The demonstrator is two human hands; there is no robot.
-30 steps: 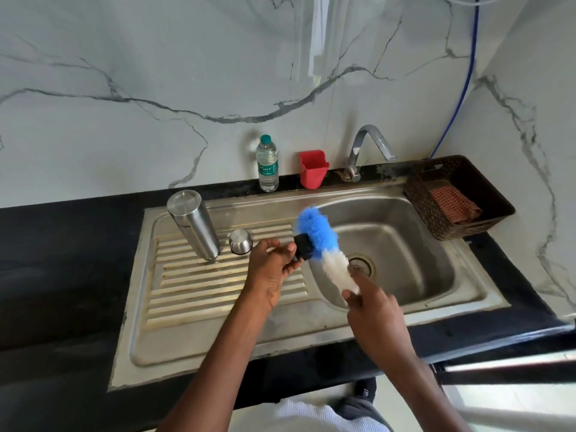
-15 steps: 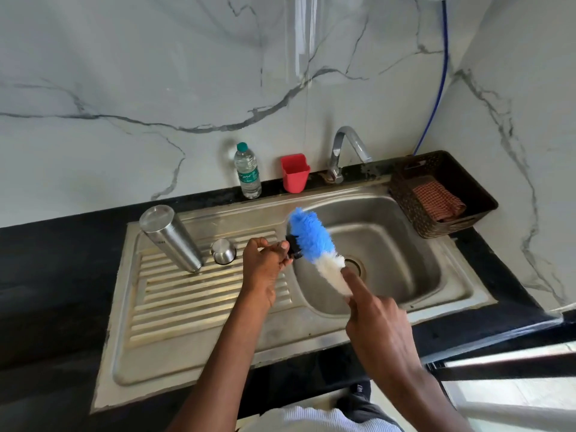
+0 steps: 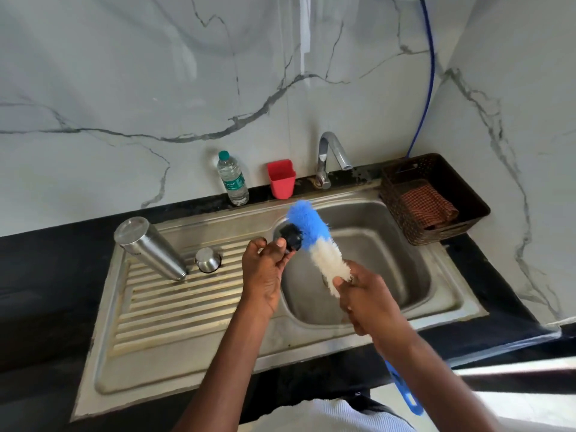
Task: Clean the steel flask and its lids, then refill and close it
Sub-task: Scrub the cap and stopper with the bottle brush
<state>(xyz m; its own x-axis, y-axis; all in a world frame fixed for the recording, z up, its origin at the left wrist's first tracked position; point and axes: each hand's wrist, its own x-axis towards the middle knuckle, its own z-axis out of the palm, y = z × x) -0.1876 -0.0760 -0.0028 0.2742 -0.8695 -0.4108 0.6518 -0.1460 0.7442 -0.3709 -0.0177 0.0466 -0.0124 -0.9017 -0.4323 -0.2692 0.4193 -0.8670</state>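
Observation:
My left hand (image 3: pixel 265 269) pinches a small black inner lid (image 3: pixel 291 238) over the left rim of the sink bowl (image 3: pixel 389 260). My right hand (image 3: pixel 371 304) grips a bottle brush (image 3: pixel 314 241) with blue and white bristles, and the blue bristles press against the black lid. The brush's blue handle end (image 3: pixel 405 391) sticks out below my right wrist. The steel flask (image 3: pixel 149 247) stands upside down on the ribbed drainboard (image 3: pixel 162 307), with a small steel cup lid (image 3: pixel 207 260) right beside it.
A water bottle (image 3: pixel 232 179) and a red cup (image 3: pixel 281 179) stand at the back wall, left of the tap (image 3: pixel 330 157). A dark basket (image 3: pixel 436 198) with a checked cloth sits on the right of the sink. Black counter surrounds the steel sink unit.
The view has shifted a little. My left hand has lifted the black lid slightly up and right, and my right hand has slid the brush along it.

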